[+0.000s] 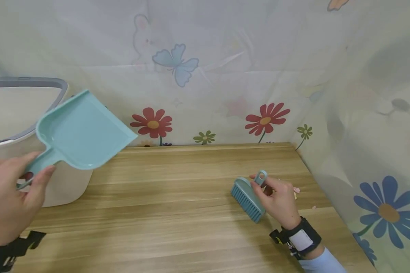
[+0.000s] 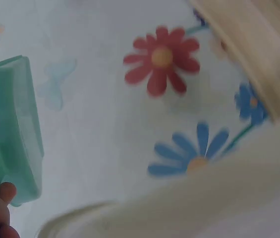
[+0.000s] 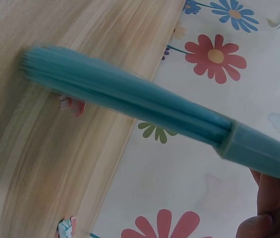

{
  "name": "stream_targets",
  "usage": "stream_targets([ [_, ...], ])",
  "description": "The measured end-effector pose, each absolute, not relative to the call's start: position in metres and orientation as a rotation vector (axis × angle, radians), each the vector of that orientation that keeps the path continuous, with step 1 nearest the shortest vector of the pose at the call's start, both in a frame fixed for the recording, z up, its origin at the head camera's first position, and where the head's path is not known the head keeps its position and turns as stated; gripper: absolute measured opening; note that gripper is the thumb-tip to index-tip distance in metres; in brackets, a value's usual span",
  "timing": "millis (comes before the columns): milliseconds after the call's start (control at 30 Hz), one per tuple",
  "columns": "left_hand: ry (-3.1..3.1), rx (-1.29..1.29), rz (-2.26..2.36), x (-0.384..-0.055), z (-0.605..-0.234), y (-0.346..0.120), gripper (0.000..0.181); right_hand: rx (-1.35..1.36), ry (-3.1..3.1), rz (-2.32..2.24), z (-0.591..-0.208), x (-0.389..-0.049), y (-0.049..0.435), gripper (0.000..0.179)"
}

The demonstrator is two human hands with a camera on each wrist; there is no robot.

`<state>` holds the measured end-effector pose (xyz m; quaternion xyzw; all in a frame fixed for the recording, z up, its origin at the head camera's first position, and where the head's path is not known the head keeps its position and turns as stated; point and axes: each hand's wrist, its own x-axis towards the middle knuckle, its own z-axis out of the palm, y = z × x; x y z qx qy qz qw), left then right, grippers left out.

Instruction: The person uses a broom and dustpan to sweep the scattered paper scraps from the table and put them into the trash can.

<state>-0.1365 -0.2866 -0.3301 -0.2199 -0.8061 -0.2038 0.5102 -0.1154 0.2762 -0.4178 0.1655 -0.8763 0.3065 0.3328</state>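
At the left of the head view, my left hand (image 1: 13, 197) grips the handle of a light blue-green dustpan (image 1: 85, 132). The pan is held up and tilted, its flat inner face showing nothing on it. My right hand (image 1: 281, 199) pinches the looped handle of a small blue-green hand brush (image 1: 248, 198) over the right part of the table. Its bristles point down toward the wood; whether they touch it I cannot tell. Small pink and yellowish scraps (image 1: 296, 190) lie just right of that hand. The right wrist view shows a pink scrap (image 3: 73, 105) beyond the bristles.
A white bin (image 1: 66, 187) with a grey rim stands at the left, partly behind the dustpan. The wooden table (image 1: 164, 212) meets a flower-printed curtain (image 1: 208, 98) at the back and along its right edge. Another crumpled scrap (image 3: 66, 227) appears in the right wrist view.
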Motion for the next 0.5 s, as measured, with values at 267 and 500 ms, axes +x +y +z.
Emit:
stream_targets([
  [267, -2.217, -0.582, -0.586, -0.134, -0.373, -0.241, 0.037, 0.433, -2.294, 0.789, -0.417, -0.115, 0.277, 0.018],
  [500, -2.431, -0.649, -0.815, -0.141, -0.418, -0.211, 0.033, 0.427, -2.294, 0.794, -0.417, -0.115, 0.276, 0.018],
])
